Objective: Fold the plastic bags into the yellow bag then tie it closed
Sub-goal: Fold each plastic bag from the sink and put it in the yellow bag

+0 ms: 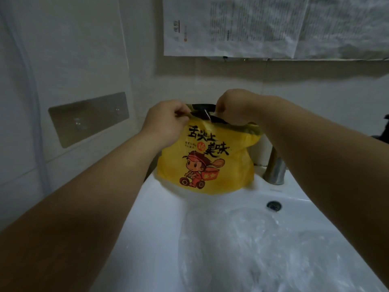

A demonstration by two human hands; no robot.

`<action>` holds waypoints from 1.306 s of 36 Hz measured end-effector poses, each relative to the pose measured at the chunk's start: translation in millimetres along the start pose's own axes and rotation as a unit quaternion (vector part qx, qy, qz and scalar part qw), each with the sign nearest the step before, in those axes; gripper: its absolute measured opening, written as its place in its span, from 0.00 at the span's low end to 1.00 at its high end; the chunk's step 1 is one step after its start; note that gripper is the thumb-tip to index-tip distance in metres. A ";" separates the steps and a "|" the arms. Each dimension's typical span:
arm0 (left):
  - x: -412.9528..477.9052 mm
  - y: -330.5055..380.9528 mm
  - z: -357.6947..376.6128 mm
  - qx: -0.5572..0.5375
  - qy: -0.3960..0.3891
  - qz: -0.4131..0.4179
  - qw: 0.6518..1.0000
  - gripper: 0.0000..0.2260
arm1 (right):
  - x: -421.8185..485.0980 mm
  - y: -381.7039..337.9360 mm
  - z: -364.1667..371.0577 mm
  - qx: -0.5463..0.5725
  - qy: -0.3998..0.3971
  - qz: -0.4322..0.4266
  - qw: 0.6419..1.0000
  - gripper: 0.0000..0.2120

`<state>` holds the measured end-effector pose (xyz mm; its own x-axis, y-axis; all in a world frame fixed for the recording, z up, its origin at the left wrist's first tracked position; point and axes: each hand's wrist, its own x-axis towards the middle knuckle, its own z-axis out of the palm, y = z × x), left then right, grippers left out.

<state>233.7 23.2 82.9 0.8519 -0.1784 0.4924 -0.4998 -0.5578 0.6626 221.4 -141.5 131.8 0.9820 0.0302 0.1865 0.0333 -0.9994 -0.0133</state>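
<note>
**Yellow bag part filled, mouth not yet tied**

The person is holding the yellow bag [202,161] upright at the back of the white sink [153,207], just left of the faucet [274,169]. I cannot tell whether its bottom is resting on the rim. The left hand [166,119] is pinching the left edge of the bag's mouth, its grip closed on the plastic. The right hand [233,108] is doing the same on the right edge, fingers curled round the rim. Between them the mouth is gaping, with dark plastic [203,107] showing inside, so some of the filling appears done. A clear plastic bag [242,239] is lying crumpled in the basin, outside the yellow one. By my reading the folding is unfinished and the tying has not begun, as no knot is showing.

The bag's front is carrying bold black brush characters, 舌尖上的美味, with 的 in a red dot. Below them a cartoon rider in a red cap is sitting on a scooter with a delivery box. The smaller line beneath the title is too fine to read, as is the print on the newspaper sheets [252,26] on the wall.
</note>
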 end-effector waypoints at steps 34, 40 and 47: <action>-49.7 4.1 -0.8 -0.093 0.065 -0.084 0.990 0.19 | -77.8 9.6 19.4 0.207 0.217 0.012 0.954 0.16; -106.3 12.5 13.4 -0.128 -0.001 -0.102 0.987 0.09 | -136.2 8.6 38.6 0.215 0.193 0.034 0.957 0.15; -180.4 10.8 65.8 -0.098 -0.154 -0.119 0.976 0.14 | -210.1 22.5 95.2 0.204 0.056 0.115 0.970 0.14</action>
<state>85.0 -4.0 -35.9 0.9392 -0.3145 0.1378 -0.2763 -0.4536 0.8473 33.5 -168.5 -1.1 0.9464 -0.2178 0.2384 -0.0906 -0.8876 -0.4516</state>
